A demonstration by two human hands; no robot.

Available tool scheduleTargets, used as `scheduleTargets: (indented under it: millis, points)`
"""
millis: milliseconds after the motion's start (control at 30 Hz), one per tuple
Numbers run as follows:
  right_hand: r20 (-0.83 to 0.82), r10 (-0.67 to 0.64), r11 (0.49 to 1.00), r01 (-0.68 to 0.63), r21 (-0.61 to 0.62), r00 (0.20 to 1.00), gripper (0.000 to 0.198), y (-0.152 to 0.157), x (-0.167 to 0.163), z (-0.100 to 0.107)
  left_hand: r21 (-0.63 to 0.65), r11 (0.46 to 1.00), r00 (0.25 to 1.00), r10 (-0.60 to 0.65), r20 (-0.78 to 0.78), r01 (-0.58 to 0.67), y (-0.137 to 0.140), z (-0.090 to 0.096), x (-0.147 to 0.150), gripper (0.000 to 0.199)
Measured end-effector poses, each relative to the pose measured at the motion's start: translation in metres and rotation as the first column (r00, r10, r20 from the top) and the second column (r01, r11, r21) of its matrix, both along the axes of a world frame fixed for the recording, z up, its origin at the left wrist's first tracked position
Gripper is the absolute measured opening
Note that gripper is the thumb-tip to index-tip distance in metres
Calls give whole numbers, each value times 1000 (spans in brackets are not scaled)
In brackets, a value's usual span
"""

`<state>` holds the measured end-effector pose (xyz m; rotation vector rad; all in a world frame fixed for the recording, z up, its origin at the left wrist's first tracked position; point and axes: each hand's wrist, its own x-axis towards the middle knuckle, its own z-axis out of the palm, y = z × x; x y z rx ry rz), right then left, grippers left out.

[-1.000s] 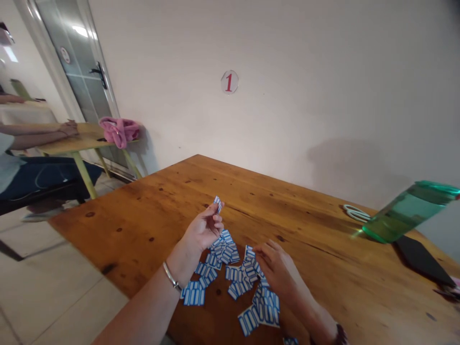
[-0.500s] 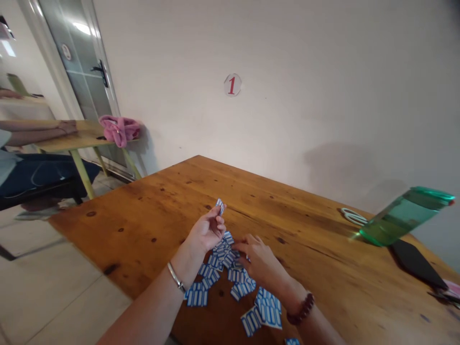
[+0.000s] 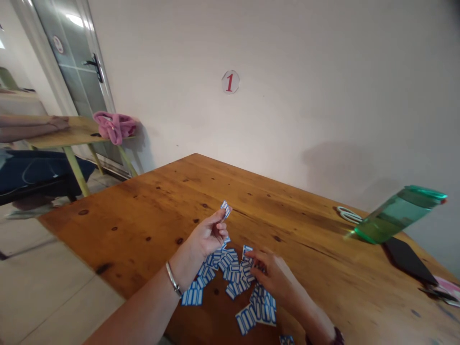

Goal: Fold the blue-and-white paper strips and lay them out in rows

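Observation:
Near the middle, my left hand (image 3: 212,232) is raised over the table, thumb and fingers pinching small label sheets (image 3: 225,209), white with blue borders. Below it spreads a loose, overlapping pile of similar label sheets (image 3: 230,266). My right hand (image 3: 269,273) is low over the right side of the pile, its fingers curled. At its fingertips is one label sheet (image 3: 247,251), seemingly gripped, though the thumb's contact is hard to see. Further label sheets (image 3: 246,320) lie below the right hand, toward the near edge.
On the right, a green transparent bottle (image 3: 398,215) leans beside a black flat object (image 3: 409,261) and a white looped cable (image 3: 348,214). A pink cloth (image 3: 115,127) lies on another table (image 3: 81,129) at left, where a person's arms (image 3: 32,127) rest.
My right hand has shifted slightly right, uncovering more of the pile, and a sheet shows at its fingertips. My left hand still pinches its sheets, slightly further right. The view has turned slightly.

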<state>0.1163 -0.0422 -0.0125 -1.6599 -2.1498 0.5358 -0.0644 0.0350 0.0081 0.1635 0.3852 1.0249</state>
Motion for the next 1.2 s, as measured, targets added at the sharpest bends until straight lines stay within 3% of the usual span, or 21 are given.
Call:
scheduleTargets:
  millis: [133,333,467,800,1100,1200]
  points:
    - [21,48,998,-48,43,999,28,3,-12,11,-3,999,996,41,74,-41,2,4,-7,15]
    - [219,218,974,-227,15,951,23,16,-49,33,-33,993,985,114,129,-110,7,5,-16,22]
    - [311,290,955,-296,-28,905,24,28,-72,31,-24,990,977,138,165,-136,9,5,-19,23]
    - [307,480,874,-479,-84,822,26,37,-100,29,-32,986,967,164,195,-161,8,11,-22,25]
    - [340,474,872,-486,-55,812,32,33,-112,28,7,981,969,190,157,-194,10,9,-23,29]
    - [263,414,904,-428,-5,871,23,26,-101,35,-11,982,965,186,187,-187,12,9,-25,29]
